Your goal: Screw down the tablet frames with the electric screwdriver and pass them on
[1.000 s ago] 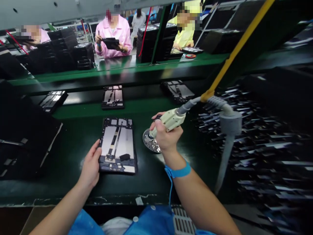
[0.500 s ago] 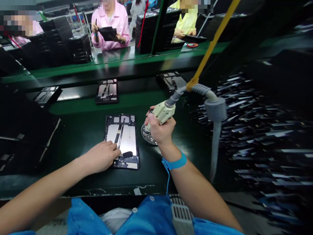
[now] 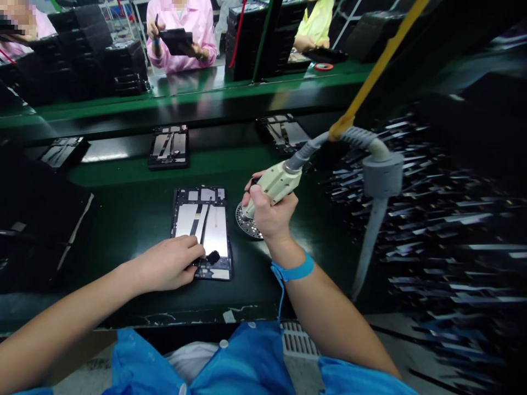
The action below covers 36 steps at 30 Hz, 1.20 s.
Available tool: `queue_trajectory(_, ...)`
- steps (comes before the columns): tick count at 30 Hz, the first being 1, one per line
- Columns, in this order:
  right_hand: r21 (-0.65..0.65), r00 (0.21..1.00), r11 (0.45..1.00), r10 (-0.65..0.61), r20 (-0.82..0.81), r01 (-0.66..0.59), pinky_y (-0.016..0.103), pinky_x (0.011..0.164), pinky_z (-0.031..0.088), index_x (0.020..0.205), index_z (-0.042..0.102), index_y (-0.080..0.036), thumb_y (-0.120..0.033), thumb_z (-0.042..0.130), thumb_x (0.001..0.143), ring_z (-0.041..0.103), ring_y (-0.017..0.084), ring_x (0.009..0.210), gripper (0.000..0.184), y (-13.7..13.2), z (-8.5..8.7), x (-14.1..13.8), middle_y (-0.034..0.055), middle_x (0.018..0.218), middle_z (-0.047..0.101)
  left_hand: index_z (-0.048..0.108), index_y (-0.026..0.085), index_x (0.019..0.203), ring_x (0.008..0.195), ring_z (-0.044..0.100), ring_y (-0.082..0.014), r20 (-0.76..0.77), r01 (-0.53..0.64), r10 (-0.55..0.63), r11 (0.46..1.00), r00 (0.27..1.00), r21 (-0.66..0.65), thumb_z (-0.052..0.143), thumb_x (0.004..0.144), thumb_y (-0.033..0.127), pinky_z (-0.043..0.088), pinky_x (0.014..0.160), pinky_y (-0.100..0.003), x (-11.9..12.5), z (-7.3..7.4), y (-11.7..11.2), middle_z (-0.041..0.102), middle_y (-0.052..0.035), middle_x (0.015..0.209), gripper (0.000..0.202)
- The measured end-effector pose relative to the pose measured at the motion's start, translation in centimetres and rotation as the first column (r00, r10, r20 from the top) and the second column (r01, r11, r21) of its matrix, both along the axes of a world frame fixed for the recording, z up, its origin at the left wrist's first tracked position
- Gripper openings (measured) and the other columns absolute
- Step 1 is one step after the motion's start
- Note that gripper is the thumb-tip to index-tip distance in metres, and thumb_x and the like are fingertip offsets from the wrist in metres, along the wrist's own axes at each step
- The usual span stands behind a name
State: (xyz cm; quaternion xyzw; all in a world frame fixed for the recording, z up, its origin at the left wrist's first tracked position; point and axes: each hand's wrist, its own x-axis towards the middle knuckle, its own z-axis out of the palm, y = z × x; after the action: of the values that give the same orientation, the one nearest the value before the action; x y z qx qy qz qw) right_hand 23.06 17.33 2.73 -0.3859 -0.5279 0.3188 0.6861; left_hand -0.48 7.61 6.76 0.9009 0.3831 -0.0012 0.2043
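Observation:
An opened tablet chassis (image 3: 208, 219) lies flat on the dark green bench in front of me, its silver inner plate up. My left hand (image 3: 171, 263) rests on its lower left corner, fingers curled and pinching a small black part (image 3: 213, 256) on the chassis. My right hand (image 3: 269, 214) is closed around a cream-coloured electric screwdriver (image 3: 275, 184), tip pointing down at a round perforated screw tray (image 3: 247, 222) beside the chassis. A grey hose and a yellow cord run up from the tool. A blue wrist strap (image 3: 294, 271) circles my right wrist.
More open chassis lie on the belt behind: one (image 3: 169, 145) straight ahead, one (image 3: 61, 151) to the left, one (image 3: 284, 131) to the right. Stacks of black trays stand at the left and right. Across the line, people in pink and yellow coats handle tablets.
My left hand moved from the chassis's left edge onto its lower part and closed on the small black part. The right hand with the screwdriver stayed over the screw tray.

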Motion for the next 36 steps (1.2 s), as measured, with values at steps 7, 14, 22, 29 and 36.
queue_trajectory(7,0.049,1.0,0.999,0.006,-0.009,-0.006,0.031,0.049,0.051,0.1,0.068,-0.023,-0.034,0.072,0.086,0.062,0.012,0.05,0.018,0.0,0.3,-0.3,-0.0018,0.078,0.068,0.066,0.017,0.113,0.098,0.067,-0.021,0.303,0.034,-0.075,0.989,0.95,0.141,0.054,0.102,0.018,0.059,0.084,-0.034,-1.1,-3.3,-2.7,0.071,-0.0111,0.107,0.017)
queue_trajectory(14,0.029,0.999,0.999,-0.018,0.033,0.017,0.031,0.051,0.053,0.098,0.067,-0.023,-0.036,0.07,0.087,0.063,0.013,0.05,0.017,0.0,0.4,-0.4,-0.0019,0.078,0.069,0.07,0.018,0.118,0.099,0.072,-0.0237,0.343,0.002,-0.14,0.928,0.929,0.372,0.057,0.101,0.014,0.062,0.084,-0.04,-1.8,-6.3,-4.1,0.076,-0.0128,0.11,0.021)
queue_trajectory(22,0.043,1.0,0.999,-0.006,0.028,0.005,0.031,0.05,0.053,0.099,0.068,-0.024,-0.036,0.07,0.087,0.062,0.013,0.05,0.018,0.0,0.3,-0.4,-0.0021,0.078,0.07,0.071,0.019,0.118,0.098,0.07,-0.024,0.335,-0.072,-0.084,0.901,0.938,0.428,0.061,0.098,0.011,0.061,0.083,-0.04,-1.3,-7.1,-4.8,0.075,-0.0116,0.106,0.023)
queue_trajectory(29,0.043,0.999,0.999,-0.012,0.034,0.01,0.032,0.051,0.053,0.101,0.068,-0.025,-0.037,0.071,0.087,0.063,0.013,0.051,0.019,0.1,0.1,0.0,-0.0008,0.083,0.071,0.071,0.027,0.122,0.135,0.057,-0.033,0.391,-0.316,0.16,0.871,0.906,0.377,0.063,0.098,0.013,0.043,0.114,-0.066,-1.4,-8.8,-6.3,0.07,-0.0114,0.125,0.029)
queue_trajectory(36,0.035,0.985,0.996,-0.08,0.154,0.076,0.037,0.06,0.058,0.104,0.067,-0.026,-0.04,0.07,0.089,0.064,0.016,0.056,0.022,0.6,-1.2,0.5,-0.0016,0.078,0.068,0.074,0.024,0.115,0.131,0.062,-0.0328,0.433,-0.387,0.216,0.848,0.875,0.361,0.062,0.101,0.024,0.047,0.109,-0.06,0.5,-9.8,-1.8,0.073,-0.0115,0.123,0.018)
